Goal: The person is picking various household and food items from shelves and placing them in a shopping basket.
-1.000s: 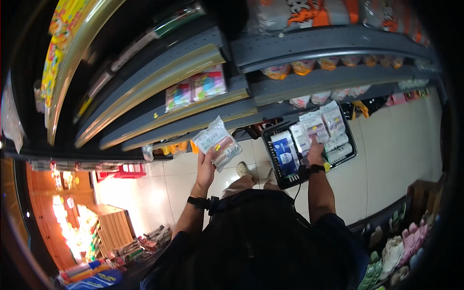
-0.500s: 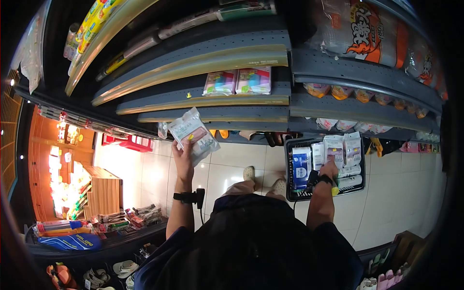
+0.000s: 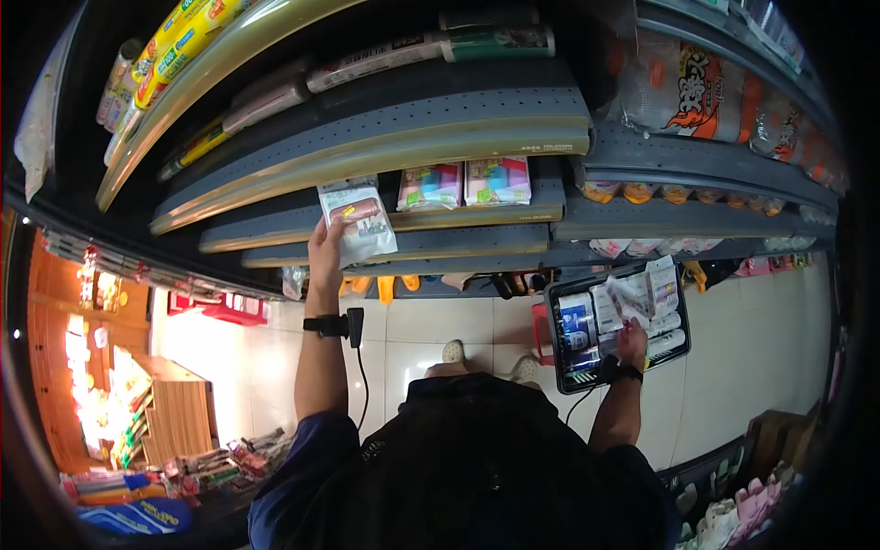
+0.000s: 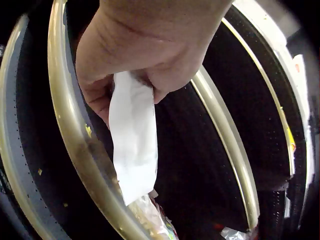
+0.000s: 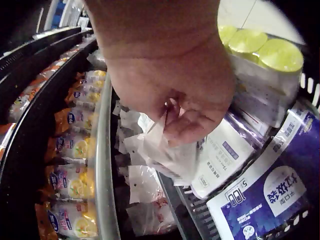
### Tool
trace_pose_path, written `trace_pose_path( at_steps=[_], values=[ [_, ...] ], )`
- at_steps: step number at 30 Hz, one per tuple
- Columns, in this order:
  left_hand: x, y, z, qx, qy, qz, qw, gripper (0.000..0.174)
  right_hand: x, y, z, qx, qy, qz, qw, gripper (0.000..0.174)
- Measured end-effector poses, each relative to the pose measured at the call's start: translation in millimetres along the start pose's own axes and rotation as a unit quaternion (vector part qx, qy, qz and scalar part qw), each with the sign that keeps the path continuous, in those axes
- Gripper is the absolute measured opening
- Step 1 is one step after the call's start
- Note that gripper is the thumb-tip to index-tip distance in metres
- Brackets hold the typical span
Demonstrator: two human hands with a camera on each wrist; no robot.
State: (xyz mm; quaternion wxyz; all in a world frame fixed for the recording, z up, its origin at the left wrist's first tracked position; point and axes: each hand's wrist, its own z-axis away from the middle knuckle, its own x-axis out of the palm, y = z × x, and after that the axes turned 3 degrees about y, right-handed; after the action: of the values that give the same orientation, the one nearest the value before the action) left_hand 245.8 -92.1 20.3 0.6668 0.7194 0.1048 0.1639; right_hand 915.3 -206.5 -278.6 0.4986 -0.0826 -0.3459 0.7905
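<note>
Your left hand (image 3: 325, 246) is raised, with thumb and fingers curled round one end of a packet (image 3: 359, 218). The packet stands at 1 o'clock of the hand. In the left wrist view its plain white back (image 4: 132, 145) hangs from the grip, against the gold lip of a shelf (image 4: 75, 135). In the head view two colour packs (image 3: 465, 183) stand on that shelf level at 3 o'clock of the packet, near but apart from it.

Your right hand (image 3: 631, 341) is low, over a basket (image 3: 553, 335) on the floor. Thumb and bent fingers (image 5: 192, 127) pinch the top of a white pouch (image 5: 165, 155), which rises at 12 o'clock of the hand in the head view. A blue pack (image 3: 577, 330) lies in the basket at 9 o'clock of the hand. More white pouches lie at 3 o'clock. In the right wrist view green lids (image 5: 260, 47) show at 1 o'clock.
</note>
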Motion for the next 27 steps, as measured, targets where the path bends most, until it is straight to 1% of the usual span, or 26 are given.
trace_pose_path(
  at_steps=[1, 2, 3, 4, 5, 7, 9, 10, 11, 12, 13, 14, 15, 16, 17, 19, 20, 21, 22, 23, 24, 25, 26, 27],
  values=[
    [-1, 0, -15, -0.003, -0.008, 0.008, 1.000, 0.040, 3, 4, 14, -0.029, 0.009, 0.002, 1.000, 0.020],
    [-3, 1, -30, -0.032, -0.013, 0.009, 0.999, 0.038, 6, 5, 29, -0.059, 0.018, 0.004, 0.998, 0.018],
    [-6, 2, -45, -0.062, -0.018, 0.010, 0.998, 0.036, 9, 6, 44, -0.067, 0.025, 0.001, 0.997, 0.018],
    [-14, -6, -63, -0.067, -0.019, 0.001, 0.998, 0.032, 3, 14, 53, -0.081, 0.009, -0.003, 0.997, 0.015],
    [-23, -17, -82, -0.070, -0.027, 0.007, 0.997, 0.032, -3, 20, 62, -0.095, -0.007, -0.007, 0.995, 0.013],
    [-34, -40, -115, -0.117, -0.041, -0.031, 0.992, 0.029, 0, 23, 101, -0.112, -0.005, -0.003, 0.994, 0.015],
    [-19, -42, -124, -0.128, -0.050, -0.011, 0.991, 0.028, 12, 26, 138, -0.144, 0.022, 0.052, 0.988, 0.011],
    [-15, -52, -131, -0.065, -0.050, -0.035, 0.996, 0.024, 7, 29, 146, -0.156, -0.064, 0.042, 0.985, 0.011],
    [-12, -58, -136, -0.002, -0.048, -0.059, 0.997, 0.022, 6, 32, 152, -0.161, -0.058, 0.041, 0.985, 0.011],
    [-12, -73, -142, 0.036, -0.026, -0.127, 0.991, 0.026, 4, 36, 159, -0.161, -0.020, 0.056, 0.985, 0.012],
    [-13, -66, -138, 0.034, -0.029, -0.123, 0.991, 0.026, 10, 40, 171, -0.160, 0.015, 0.072, 0.984, 0.013],
    [-11, -51, -127, 0.058, -0.008, -0.289, 0.956, 0.031, 20, 43, 189, -0.173, 0.042, 0.088, 0.980, 0.015],
    [-9, -41, -119, 0.082, 0.013, -0.446, 0.891, 0.037, 21, 46, 196, -0.176, 0.047, 0.088, 0.979, 0.015],
    [-7, -39, -116, 0.101, 0.007, -0.471, 0.876, 0.041, 21, 49, 204, -0.182, 0.012, 0.091, 0.979, 0.014],
    [-4, -36, -112, 0.101, 0.003, -0.468, 0.878, 0.041, 25, 50, 216, -0.187, -0.023, 0.094, 0.978, 0.013],
    [1, -34, -107, 0.110, 0.004, -0.522, 0.846, 0.040, 36, 51, 236, -0.189, -0.016, 0.104, 0.976, 0.013],
    [-2, -37, -109, 0.130, -0.001, -0.495, 0.859, 0.043, 43, 51, 242, -0.197, -0.024, 0.126, 0.972, 0.012],
    [-3, -39, -107, 0.130, -0.003, -0.492, 0.861, 0.043, 49, 49, 247, -0.205, -0.032, 0.147, 0.967, 0.012],
    [-3, -31, -101, 0.237, 0.039, -0.456, 0.857, 0.037, 57, 45, 258, -0.202, -0.066, 0.173, 0.962, 0.011],
    [-3, -22, -94, 0.340, 0.080, -0.413, 0.841, 0.031, 67, 40, 267, -0.203, -0.065, 0.175, 0.961, 0.011],
    [-4, -11, -86, 0.339, 0.081, -0.412, 0.842, 0.031, 79, 35, 276, -0.205, -0.110, 0.197, 0.952, 0.012],
    [-5, 1, -77, 0.357, 0.080, -0.388, 0.846, 0.029, 92, 30, 290, -0.206, -0.154, 0.220, 0.941, 0.015],
    [-8, 6, -67, 0.374, 0.079, -0.363, 0.850, 0.026, 112, 23, 315, -0.196, -0.191, 0.229, 0.934, 0.027],
    [-13, 4, -56, 0.296, 0.002, -0.335, 0.895, 0.027, 135, 19, 341, -0.197, -0.190, 0.231, 0.934, 0.027]
  ],
)
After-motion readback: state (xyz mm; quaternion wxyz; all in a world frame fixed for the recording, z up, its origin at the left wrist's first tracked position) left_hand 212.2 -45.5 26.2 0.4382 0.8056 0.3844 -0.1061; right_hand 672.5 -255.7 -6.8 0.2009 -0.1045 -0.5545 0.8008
